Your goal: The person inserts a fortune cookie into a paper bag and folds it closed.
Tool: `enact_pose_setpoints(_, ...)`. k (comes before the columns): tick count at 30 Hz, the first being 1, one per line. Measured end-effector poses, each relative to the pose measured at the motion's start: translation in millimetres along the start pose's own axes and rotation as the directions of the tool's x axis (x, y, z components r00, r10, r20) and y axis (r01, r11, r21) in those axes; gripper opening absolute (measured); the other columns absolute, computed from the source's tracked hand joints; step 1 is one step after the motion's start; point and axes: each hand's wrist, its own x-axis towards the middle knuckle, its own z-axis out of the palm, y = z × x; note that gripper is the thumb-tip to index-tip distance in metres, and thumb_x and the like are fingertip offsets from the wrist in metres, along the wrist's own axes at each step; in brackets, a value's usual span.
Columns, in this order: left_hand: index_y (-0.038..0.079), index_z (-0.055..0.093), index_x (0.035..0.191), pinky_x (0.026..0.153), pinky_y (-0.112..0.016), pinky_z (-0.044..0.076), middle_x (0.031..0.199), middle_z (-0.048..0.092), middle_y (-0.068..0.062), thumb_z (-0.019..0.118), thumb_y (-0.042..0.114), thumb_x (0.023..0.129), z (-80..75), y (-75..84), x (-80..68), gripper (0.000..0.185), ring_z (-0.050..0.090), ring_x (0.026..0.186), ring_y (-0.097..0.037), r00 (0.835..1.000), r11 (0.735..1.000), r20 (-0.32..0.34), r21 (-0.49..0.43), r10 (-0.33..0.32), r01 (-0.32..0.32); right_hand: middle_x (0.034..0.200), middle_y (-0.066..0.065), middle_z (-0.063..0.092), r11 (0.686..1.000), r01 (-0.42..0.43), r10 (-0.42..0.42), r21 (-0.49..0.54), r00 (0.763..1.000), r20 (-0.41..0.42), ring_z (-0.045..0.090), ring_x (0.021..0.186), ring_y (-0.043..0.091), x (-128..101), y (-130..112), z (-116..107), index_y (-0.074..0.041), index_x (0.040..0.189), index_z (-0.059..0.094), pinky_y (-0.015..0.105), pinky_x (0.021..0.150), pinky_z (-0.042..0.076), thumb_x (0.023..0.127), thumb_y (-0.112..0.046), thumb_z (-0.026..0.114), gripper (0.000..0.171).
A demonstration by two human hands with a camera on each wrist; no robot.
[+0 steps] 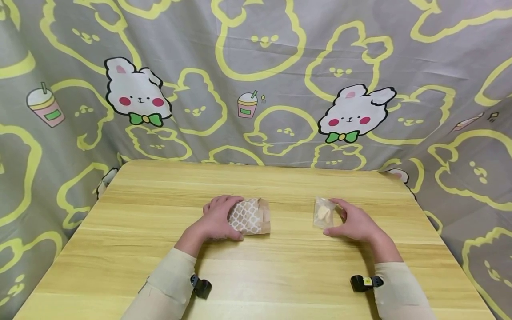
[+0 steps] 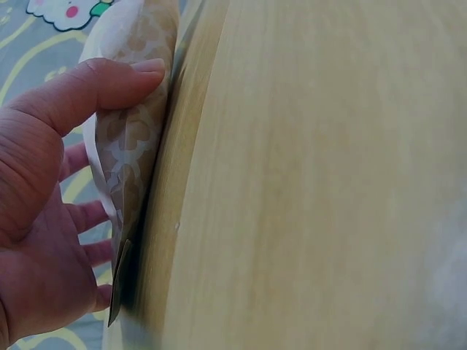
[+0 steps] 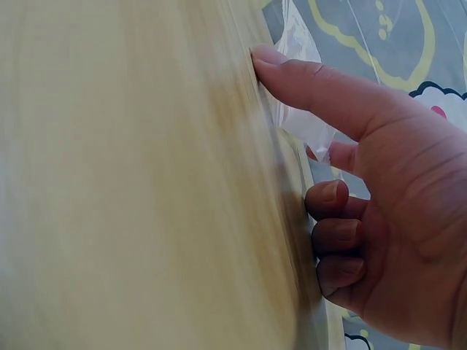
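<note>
My left hand (image 1: 219,218) grips a small brown paper bag (image 1: 247,217) with a white lattice pattern, which lies on the table left of centre. Its thumb lies along the bag's near edge and the other fingers reach the far side; in the left wrist view the thumb presses on the patterned paper (image 2: 135,135). To the right lies a clear plastic packet (image 1: 323,214) with a pale beige piece inside. My right hand (image 1: 356,223) holds that packet's right side between thumb and forefinger. In the right wrist view the other fingers (image 3: 337,235) are curled by the tabletop.
The wood-grain table (image 1: 276,275) stretches around both hands. A grey curtain (image 1: 192,53) with yellow outlines and white cartoon rabbits hangs behind the table and at both sides. Each forearm wears a pale sleeve (image 1: 168,275) with a small black camera (image 1: 202,288).
</note>
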Motion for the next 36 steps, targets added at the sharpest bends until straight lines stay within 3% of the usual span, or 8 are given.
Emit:
enact_pose_setpoints(10,0.025,0.046,0.147,0.103,-0.060,0.019,0.145,0.042,-0.009,0.096,0.037,0.056,0.7,-0.8,0.9,0.104,0.031,0.134,-0.036,1.000,1.000,-0.003,0.002,0.005,-0.005,0.081,0.005,0.046,1.000,-0.009,0.009,-0.013,1.000,-0.024,0.043,0.070,0.020,1,4,4,-0.010,0.139,0.050,0.035,0.060,0.032,0.068,-0.052,0.089,0.091)
enact_pose_setpoints(17,0.025,0.046,0.147,0.103,-0.060,0.019,0.146,0.042,-0.009,0.096,0.037,0.056,0.0,0.3,0.3,0.105,0.031,0.134,-0.036,1.000,1.000,-0.001,0.003,0.001,-0.001,0.078,0.005,0.044,0.998,0.040,-0.036,0.056,0.996,-0.081,0.040,0.065,0.018,0,5,5,-0.012,0.134,0.049,0.032,0.059,0.032,0.069,-0.038,0.091,0.082)
enact_pose_setpoints(24,0.024,0.046,0.147,0.104,-0.060,0.019,0.145,0.042,-0.010,0.096,0.036,0.056,0.6,0.1,0.4,0.105,0.032,0.133,-0.035,1.000,1.000,0.003,0.004,0.005,-0.005,0.079,0.006,0.041,0.990,0.067,-0.057,0.123,0.995,-0.081,0.039,0.068,0.019,-1,2,3,-0.012,0.138,0.044,0.031,0.062,0.032,0.070,-0.030,0.092,0.085)
enact_pose_setpoints(36,0.024,0.046,0.147,0.103,-0.060,0.020,0.145,0.042,-0.009,0.096,0.036,0.056,-0.6,1.3,-0.6,0.105,0.031,0.133,-0.036,1.000,1.000,-0.001,0.009,0.001,-0.001,0.079,0.005,0.039,0.977,0.173,-0.155,0.123,0.978,-0.142,0.039,0.070,0.018,3,-13,-5,-0.014,0.137,0.047,0.031,0.063,0.034,0.069,-0.020,0.093,0.083)
